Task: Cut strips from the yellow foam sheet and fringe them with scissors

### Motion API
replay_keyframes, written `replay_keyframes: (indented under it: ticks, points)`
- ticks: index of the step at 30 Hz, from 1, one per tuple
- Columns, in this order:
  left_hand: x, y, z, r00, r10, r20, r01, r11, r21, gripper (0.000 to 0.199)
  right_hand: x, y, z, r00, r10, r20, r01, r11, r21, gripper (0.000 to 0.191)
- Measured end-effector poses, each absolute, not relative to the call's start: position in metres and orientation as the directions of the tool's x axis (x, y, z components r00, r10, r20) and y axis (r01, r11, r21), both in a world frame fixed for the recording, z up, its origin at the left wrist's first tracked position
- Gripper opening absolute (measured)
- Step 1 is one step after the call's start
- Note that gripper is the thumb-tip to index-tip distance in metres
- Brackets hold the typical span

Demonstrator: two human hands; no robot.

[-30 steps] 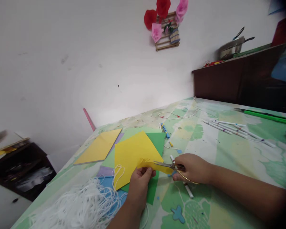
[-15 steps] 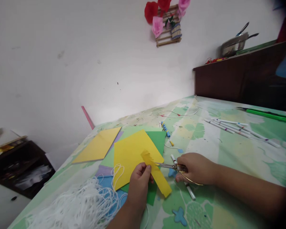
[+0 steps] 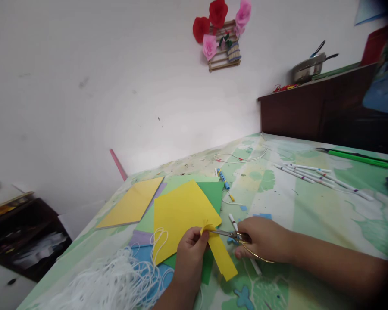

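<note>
A strip of yellow paper point(image 3: 222, 257) is pinched in my left hand point(image 3: 192, 249), its fringed upper end curling near my thumb. My right hand point(image 3: 261, 239) grips a pair of scissors point(image 3: 228, 234) with gold-coloured handles. The blades point left and meet the strip's edge just beside my left fingertips. Under my left hand lies a larger yellow sheet point(image 3: 184, 211), on top of green sheets point(image 3: 211, 193). A white marker point(image 3: 233, 220) rests on the table below the scissors, and a blue cut-out shape point(image 3: 244, 297) lies nearer me.
A heap of white string point(image 3: 106, 280) covers the front left. A yellow-orange board point(image 3: 132, 202) lies behind it. Several white markers point(image 3: 305, 175) and a green cutter point(image 3: 358, 158) lie at the right. A small blue flute-like piece point(image 3: 223, 180) sits near the middle.
The strip's fringed end has bent over beside my left thumb, and its lower end has swung slightly right. The scissor tips have come closer to my left fingers. The camera view has shifted slightly.
</note>
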State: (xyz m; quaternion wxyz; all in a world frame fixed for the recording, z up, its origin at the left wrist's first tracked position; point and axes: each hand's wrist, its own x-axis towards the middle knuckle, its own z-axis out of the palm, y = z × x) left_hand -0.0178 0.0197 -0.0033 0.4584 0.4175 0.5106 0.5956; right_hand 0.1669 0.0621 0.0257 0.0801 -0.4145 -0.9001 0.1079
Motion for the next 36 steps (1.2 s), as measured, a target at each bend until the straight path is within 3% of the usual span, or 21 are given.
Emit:
replay_keyframes:
  ticks: [16, 36]
  points:
    - [-0.017, 0.019, 0.0, -0.182, 0.983, 0.025, -0.062, -0.037, 0.997, 0.014, 0.163, 0.061, 0.016, -0.661, 0.737, 0.142, 0.707, 0.675, -0.21, 0.054]
    - [-0.014, 0.015, 0.003, -0.243, 0.969, -0.047, -0.074, 0.03, 0.997, 0.017, 0.164, 0.061, 0.015, -0.661, 0.737, 0.14, 0.714, 0.675, -0.184, 0.057]
